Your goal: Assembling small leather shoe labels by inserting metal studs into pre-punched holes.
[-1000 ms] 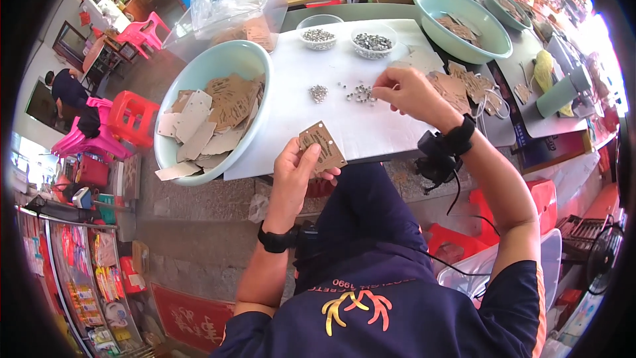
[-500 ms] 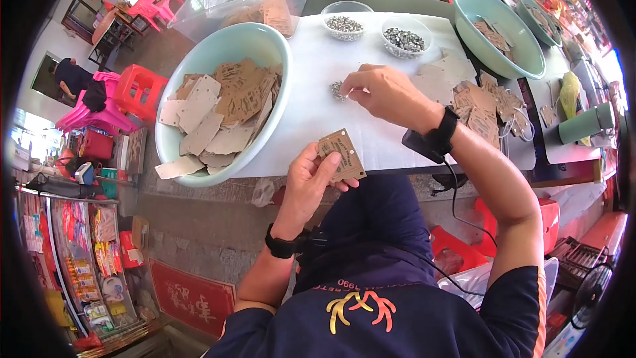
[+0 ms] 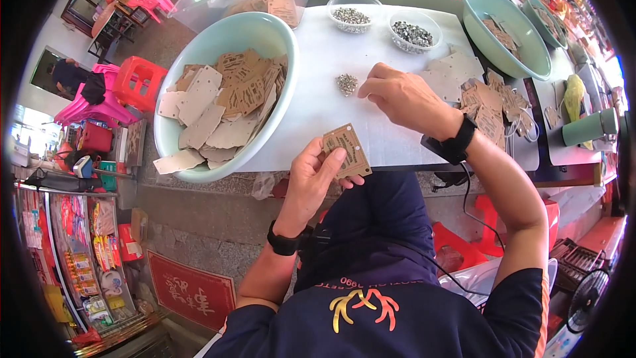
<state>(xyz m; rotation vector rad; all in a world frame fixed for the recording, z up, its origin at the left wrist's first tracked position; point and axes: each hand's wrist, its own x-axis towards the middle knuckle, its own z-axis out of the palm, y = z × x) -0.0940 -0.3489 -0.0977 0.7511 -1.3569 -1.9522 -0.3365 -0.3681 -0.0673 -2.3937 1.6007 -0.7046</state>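
My left hand (image 3: 309, 179) grips a brown printed cardboard card (image 3: 346, 151) with small holes at its corners, thumb on top, just off the table's near edge. Over the white tabletop, my right hand (image 3: 405, 98) has its fingers drawn into a pinch; whatever is between them is hidden or too small to name. Close to its fingertips, on the left, lies a little pile of small shiny metal pieces (image 3: 346, 84). Beyond it stand two clear plastic bowls, a left one (image 3: 351, 30) with silvery pieces and a right one (image 3: 435, 41) with darker ones.
A pale green basin (image 3: 199, 36) heaped with cards stands at the left; another basin (image 3: 472, 13) is at the far right. Loose brown cards (image 3: 481, 107) and paler ones (image 3: 455, 71) lie right of my right hand. A green tumbler (image 3: 586, 128) lies further right.
My right hand has drawn back slightly to the right from the metal pile, which shows more fully now. The left hand keeps its hold on the card. The whole view has shifted a little.
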